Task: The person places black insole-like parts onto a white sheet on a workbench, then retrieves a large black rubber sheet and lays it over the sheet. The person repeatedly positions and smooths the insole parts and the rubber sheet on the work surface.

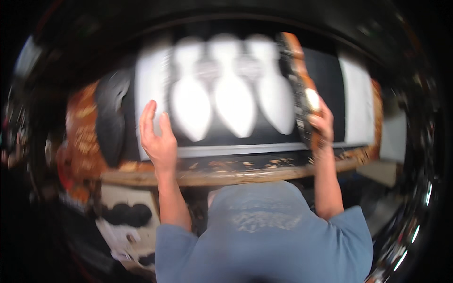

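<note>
My right hand [321, 122] grips a long, curved orange-brown piece with a dark side [296, 59], held on end at the right of the white shapes. Motion blur hides its exact kind. My left hand [159, 141] is open, fingers and thumb apart, over the white strip [150, 75] on the left. Between my hands, several white sole-shaped forms [234, 104] lie side by side on a black sheet [240, 143]. They are narrow in the middle and pointed toward me.
A dark, curved sole-like piece [109, 118] lies at the left of the bench. Scraps [245, 165] are strewn along its wooden front edge [226, 179]. Another white strip [357, 99] lies at the right. Below left, dark pieces [126, 214] rest on a pale board [118, 193].
</note>
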Demonstrator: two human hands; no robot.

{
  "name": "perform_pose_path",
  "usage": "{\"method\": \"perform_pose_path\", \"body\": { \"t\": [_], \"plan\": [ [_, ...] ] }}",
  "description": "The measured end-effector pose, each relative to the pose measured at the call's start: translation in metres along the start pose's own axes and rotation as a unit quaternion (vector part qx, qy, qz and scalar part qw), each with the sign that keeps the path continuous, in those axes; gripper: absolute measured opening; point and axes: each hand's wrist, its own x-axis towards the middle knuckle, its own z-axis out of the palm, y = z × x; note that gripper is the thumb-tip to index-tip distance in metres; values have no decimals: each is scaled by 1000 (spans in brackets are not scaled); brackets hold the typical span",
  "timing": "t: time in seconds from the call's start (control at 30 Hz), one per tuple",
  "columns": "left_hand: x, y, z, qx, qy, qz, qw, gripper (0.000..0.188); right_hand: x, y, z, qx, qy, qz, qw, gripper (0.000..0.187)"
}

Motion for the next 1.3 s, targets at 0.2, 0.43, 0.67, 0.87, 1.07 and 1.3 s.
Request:
{"method": "perform_pose_path", "body": {
  "t": [0.2,0.43,0.67,0.87,1.07,1.3],
  "plan": [
    [-30,78,109,111,-175,202,957,51,-8,-24,-28,181,-41,-4,983,91],
    [-33,61,113,99,-173,190,961,45,-38,-104,-161,359,-64,-152,919,124],
    [-33,58,117,101,-160,185,964,42,-14,-62,-230,754,-72,-121,641,107],
    [-29,42,118,97,-165,202,961,40,-10,-47,-270,586,60,-68,805,91],
    [-27,40,117,100,-165,204,960,38,-28,-85,-258,191,156,-91,965,92],
    [-28,42,117,108,-161,198,961,37,-36,-86,-270,591,-60,-132,793,105]
  ]
}}
